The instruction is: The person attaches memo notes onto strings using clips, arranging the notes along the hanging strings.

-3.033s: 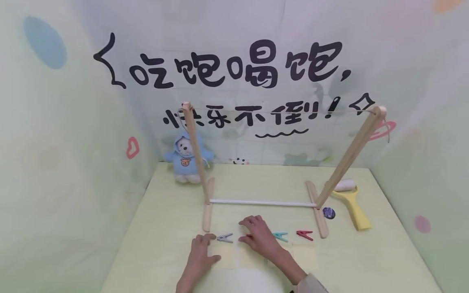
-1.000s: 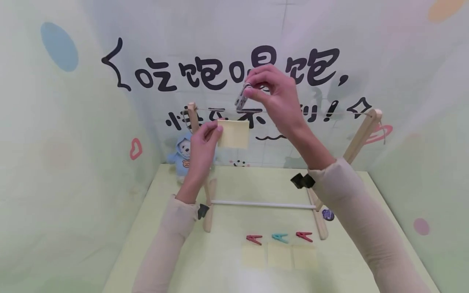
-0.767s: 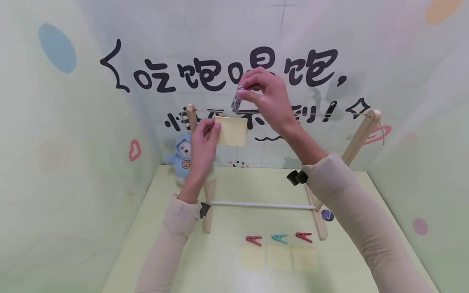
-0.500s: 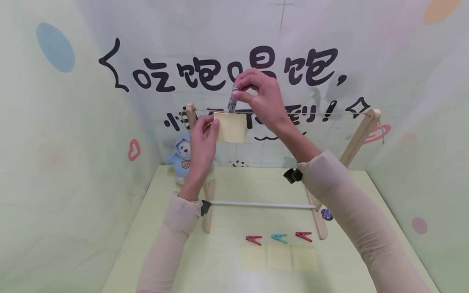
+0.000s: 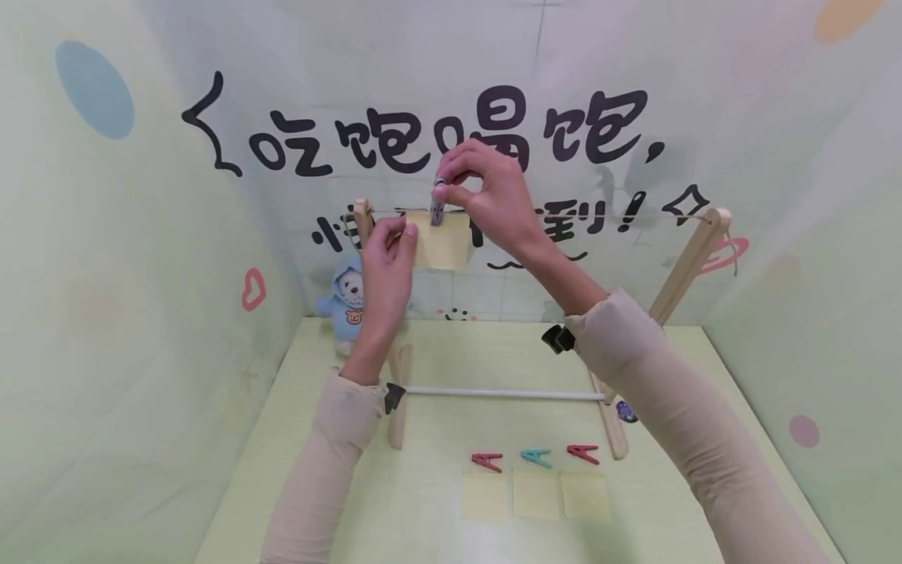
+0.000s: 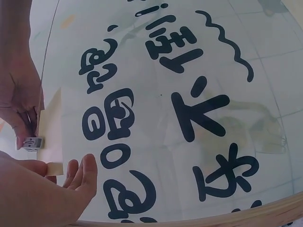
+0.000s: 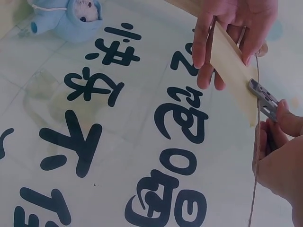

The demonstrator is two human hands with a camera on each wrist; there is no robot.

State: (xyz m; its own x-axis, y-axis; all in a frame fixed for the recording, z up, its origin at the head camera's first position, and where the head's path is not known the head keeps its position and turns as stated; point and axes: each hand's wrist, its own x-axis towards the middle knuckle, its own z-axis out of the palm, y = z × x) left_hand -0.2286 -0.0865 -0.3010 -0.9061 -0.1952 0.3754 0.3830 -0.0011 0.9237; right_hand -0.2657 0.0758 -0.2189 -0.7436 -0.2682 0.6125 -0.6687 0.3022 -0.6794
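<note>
My left hand (image 5: pixel 387 270) pinches the left edge of a pale yellow sticky note (image 5: pixel 445 247), held up at the string (image 5: pixel 620 215) between two wooden posts. From the right, my right hand (image 5: pixel 493 196) pinches the handles of a grey clothespin (image 5: pixel 437 211), whose nose reaches down over the note's top edge. In the right wrist view the clothespin (image 7: pixel 265 100) straddles the note's edge along the string (image 7: pixel 255 189). Below on the table lie two red clothespins, one (image 5: pixel 487 461) left and one (image 5: pixel 582 453) right of a teal clothespin (image 5: pixel 536 457).
Several yellow sticky notes (image 5: pixel 537 493) lie in a row below the clothespins. The frame's right post (image 5: pixel 687 262) leans up at the right, and a white rod (image 5: pixel 503 393) joins its feet. A blue-hooded plush toy (image 5: pixel 347 309) sits behind the left post; a purple disc (image 5: pixel 625 411) lies near the right foot.
Three seconds ago both hands were down at the table. Since then the note and grey clothespin were lifted to the string, and the clothespin has come down left onto the note's top edge.
</note>
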